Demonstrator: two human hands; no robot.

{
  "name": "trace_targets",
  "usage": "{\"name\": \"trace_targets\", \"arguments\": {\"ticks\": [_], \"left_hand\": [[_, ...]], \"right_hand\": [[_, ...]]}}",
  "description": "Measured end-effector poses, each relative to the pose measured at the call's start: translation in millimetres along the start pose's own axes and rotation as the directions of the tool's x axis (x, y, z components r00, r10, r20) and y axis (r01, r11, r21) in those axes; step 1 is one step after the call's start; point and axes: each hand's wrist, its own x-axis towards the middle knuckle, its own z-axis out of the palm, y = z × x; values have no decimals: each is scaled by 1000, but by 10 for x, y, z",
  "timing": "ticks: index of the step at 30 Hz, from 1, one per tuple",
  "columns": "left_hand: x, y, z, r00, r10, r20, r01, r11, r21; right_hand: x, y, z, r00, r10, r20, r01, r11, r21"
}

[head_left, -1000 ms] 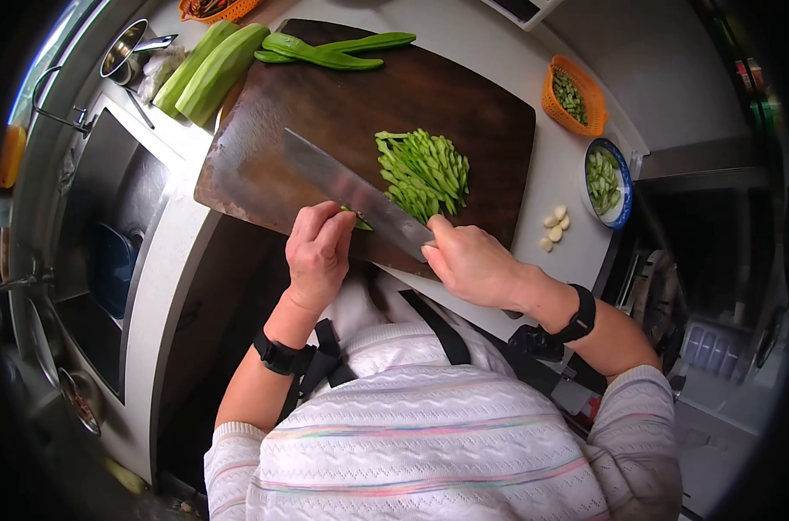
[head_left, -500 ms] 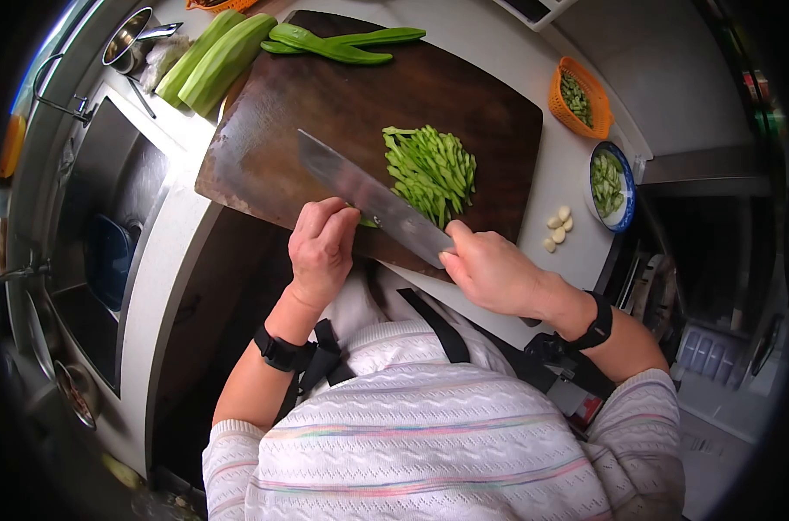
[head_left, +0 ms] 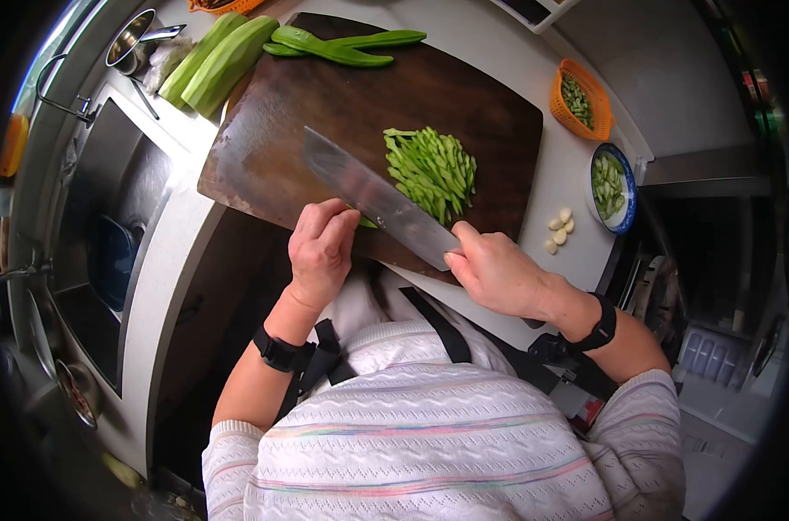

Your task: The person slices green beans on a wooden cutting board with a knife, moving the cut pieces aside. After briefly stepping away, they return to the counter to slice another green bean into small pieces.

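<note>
My right hand [head_left: 506,276] grips the handle of a broad kitchen knife [head_left: 368,191], its blade slanting up and left over the cutting board's near edge. Close beside the blade, my left hand [head_left: 320,250] is closed, fingertips pinched on a green vegetable piece [head_left: 368,223] that is mostly hidden by the fingers and knife. A pile of thin green vegetable strips [head_left: 431,174] lies on the dark wooden cutting board [head_left: 325,104], just beyond the blade. Long green peppers [head_left: 334,48] rest at the board's far left edge.
Peeled pale green gourds [head_left: 225,65] and a metal pot [head_left: 132,43] stand at far left, above the sink [head_left: 108,191]. To the right are an orange basket [head_left: 604,122] of chopped greens, a blue-rimmed bowl [head_left: 622,221] with green slices, and several garlic cloves [head_left: 558,234].
The knife and my right hand have shifted very slightly to the right. My left hand stays in nearly the same place, and the pile of strips looks unchanged.
</note>
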Motion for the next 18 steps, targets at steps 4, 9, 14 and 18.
{"name": "trace_targets", "arguments": {"ticks": [4,9,14,18], "left_hand": [[-7,-3,17,1000,-14,-11,14,1000,-11],[-16,-15,21,1000,-3,-10,3,1000,-7],[4,-15,13,1000,23,2,-23,1000,-1],[-23,-3,-1,1000,-7,-10,7,1000,1]], "right_hand": [[23,3,-16,999,12,29,-13,1000,4],[175,0,73,1000,-7,12,6,1000,7],[169,77,124,998,-36,-45,40,996,77],[15,74,45,999,44,10,-44,998,51]]}}
